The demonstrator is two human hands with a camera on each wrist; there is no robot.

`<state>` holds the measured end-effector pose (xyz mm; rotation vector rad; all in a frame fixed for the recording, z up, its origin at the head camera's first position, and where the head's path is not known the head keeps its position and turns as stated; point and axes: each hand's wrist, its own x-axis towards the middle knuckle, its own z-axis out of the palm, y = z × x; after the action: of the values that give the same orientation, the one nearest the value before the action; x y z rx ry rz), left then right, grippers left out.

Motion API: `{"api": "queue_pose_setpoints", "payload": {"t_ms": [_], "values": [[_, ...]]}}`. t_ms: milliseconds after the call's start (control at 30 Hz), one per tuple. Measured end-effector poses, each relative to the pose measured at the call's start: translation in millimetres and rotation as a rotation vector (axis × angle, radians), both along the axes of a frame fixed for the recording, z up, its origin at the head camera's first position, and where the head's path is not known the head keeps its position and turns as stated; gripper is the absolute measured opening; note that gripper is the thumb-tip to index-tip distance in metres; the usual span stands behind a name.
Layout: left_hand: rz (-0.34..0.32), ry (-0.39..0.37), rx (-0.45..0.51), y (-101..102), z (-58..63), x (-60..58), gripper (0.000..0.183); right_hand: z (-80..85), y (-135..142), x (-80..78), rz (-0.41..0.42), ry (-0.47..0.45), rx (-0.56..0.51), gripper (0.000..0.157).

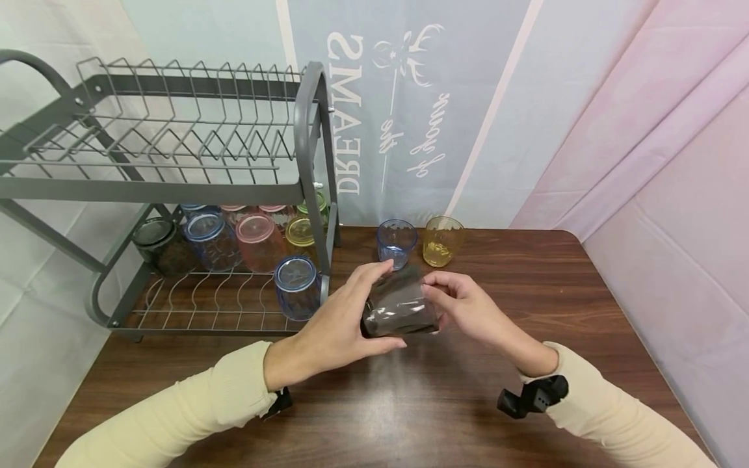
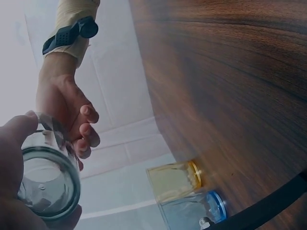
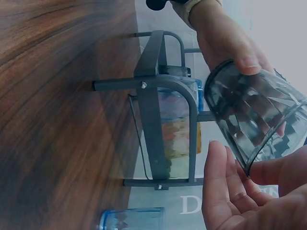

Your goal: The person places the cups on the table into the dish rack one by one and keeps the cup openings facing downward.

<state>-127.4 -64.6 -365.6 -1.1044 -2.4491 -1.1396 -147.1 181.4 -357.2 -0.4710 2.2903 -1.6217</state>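
Note:
Both hands hold a smoky grey drinking glass point(image 1: 404, 305) above the table, tipped on its side with its base toward the left. My left hand point(image 1: 333, 318) grips it around the base end, thumb below and fingers above. My right hand point(image 1: 468, 305) pinches the rim at the other end; the right wrist view shows the thumb and fingers at the edge of the grey glass point(image 3: 254, 110). In the left wrist view the round base of the glass point(image 2: 50, 182) faces the camera. Just beyond the hands stand a blue glass point(image 1: 396, 244) and a yellow glass point(image 1: 443, 242), both upright.
A two-tier grey dish rack point(image 1: 234, 193) stands at the left. Several upside-down coloured glasses sit on its lower tier, with one blue glass point(image 1: 296, 286) at the front right corner. Wooden table point(image 1: 556, 292) surface extends to the right. A printed cloth point(image 1: 480, 78) hangs behind.

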Motion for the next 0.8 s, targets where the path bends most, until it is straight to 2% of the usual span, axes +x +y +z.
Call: {"api": "queue_pose_setpoints", "payload": {"t_ms": [100,300,433,600,700,733,767,800], "values": [[-0.012,-0.041,0.042,-0.3,-0.3,0.3,0.108,-3.3,-0.4,-0.3,0.016,-0.016,-0.015,0.017],[-0.02,-0.11,0.146,-1.3,-0.6,0.2,0.106,-8.1,-1.7,-0.5,0.024,-0.11,-0.071,0.022],[-0.02,-0.125,0.18,-1.1,-0.4,0.4,0.105,-14.3,-1.8,-1.4,0.0,-0.096,-0.028,0.022],[-0.044,-0.162,0.252,0.3,0.9,1.3,0.105,-21.6,-3.9,-2.4,0.047,-0.08,-0.054,0.025],[-0.051,-0.172,0.293,1.6,0.9,1.2,0.101,-24.1,-6.5,-3.4,0.104,0.073,0.019,0.018],[-0.052,-0.172,0.303,2.1,0.7,1.0,0.098,-25.1,-7.9,-4.6,0.15,0.184,0.073,0.017],[-0.051,-0.174,0.311,2.6,0.4,0.8,0.095,-26.0,-8.1,-4.5,0.154,0.236,0.092,0.015],[-0.05,-0.177,0.316,3.1,0.5,0.7,0.093,-27.3,-9.4,-6.1,0.207,0.388,0.15,0.02]]}}
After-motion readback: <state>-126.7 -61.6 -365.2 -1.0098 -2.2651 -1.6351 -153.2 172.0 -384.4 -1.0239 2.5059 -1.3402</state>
